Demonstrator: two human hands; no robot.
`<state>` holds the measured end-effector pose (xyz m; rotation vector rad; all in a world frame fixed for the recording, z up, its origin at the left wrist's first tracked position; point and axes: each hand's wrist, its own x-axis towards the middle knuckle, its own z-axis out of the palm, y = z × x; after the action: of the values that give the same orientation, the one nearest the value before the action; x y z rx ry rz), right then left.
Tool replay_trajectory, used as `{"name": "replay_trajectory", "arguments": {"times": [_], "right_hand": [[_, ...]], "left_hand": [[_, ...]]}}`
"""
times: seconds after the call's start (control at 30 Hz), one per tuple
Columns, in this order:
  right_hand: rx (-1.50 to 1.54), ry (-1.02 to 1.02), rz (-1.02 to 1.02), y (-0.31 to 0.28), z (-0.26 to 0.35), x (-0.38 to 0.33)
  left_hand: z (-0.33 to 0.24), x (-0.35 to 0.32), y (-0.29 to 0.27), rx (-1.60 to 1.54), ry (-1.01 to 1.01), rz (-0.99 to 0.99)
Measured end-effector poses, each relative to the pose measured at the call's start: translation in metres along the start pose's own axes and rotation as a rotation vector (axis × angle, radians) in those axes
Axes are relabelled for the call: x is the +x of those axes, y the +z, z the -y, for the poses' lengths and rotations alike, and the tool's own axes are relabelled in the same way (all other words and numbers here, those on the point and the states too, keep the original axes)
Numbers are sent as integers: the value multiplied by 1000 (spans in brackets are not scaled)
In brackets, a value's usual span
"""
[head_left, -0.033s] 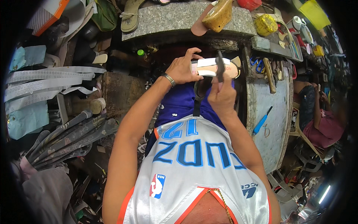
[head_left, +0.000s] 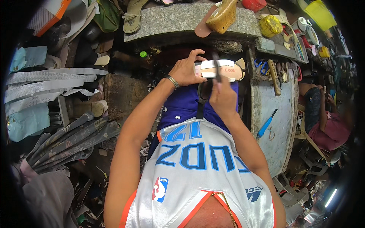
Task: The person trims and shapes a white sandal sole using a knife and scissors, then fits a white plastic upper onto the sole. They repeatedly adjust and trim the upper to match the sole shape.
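Observation:
A sandal [head_left: 230, 71] with a tan insole and white straps lies sideways above my lap. My left hand [head_left: 185, 71] grips its left end, thumb on the near side and fingers on the far side. In my closed right hand [head_left: 224, 98] is a hammer [head_left: 216, 67], its dark, narrow head blurred by motion and crossing over the middle of the sandal. My fingers hide most of its handle. Whether the hammer touches the sandal I cannot tell.
Ahead is a stone slab [head_left: 167, 22] carrying a wooden shoe last [head_left: 221, 17]. The right-hand bench [head_left: 279, 114] holds a wooden-handled tool [head_left: 274, 78], blue-handled scissors [head_left: 262, 65] and a blue-handled tool [head_left: 267, 123]. Strap strips [head_left: 45, 78] lie left. A person [head_left: 329, 129] sits far right.
My right hand has shifted a little left with the hammer, uncovering more of the sandal's insole. My left hand and the sandal stay nearly in place.

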<state>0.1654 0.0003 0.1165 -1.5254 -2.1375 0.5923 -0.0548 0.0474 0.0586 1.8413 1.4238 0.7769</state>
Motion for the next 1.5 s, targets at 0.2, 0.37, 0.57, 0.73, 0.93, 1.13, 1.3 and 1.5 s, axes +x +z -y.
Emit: {"name": "replay_trajectory", "arguments": {"times": [0.2,0.37,0.57,0.73,0.93,1.13,1.3,1.5], "right_hand": [[164,-3,-47,9,4,-4],[-13,58,179,12,1,0],[106,37,-123,-2,-12,6],[-8,94,34,-16,-22,12],[-212,162,175,-14,-27,17],[-129,179,101,-22,-34,19],[-1,59,-63,-28,-31,17],[-93,156,102,-23,-30,12]], "left_hand": [[0,2,-2,-17,-49,27],[3,1,2,-21,-16,1],[3,3,-2,-22,-8,12],[-1,6,0,-15,-33,37],[0,6,2,-34,-40,45],[0,7,1,-13,-54,52],[0,7,4,-6,-32,47],[-1,5,7,2,-35,38]]}}
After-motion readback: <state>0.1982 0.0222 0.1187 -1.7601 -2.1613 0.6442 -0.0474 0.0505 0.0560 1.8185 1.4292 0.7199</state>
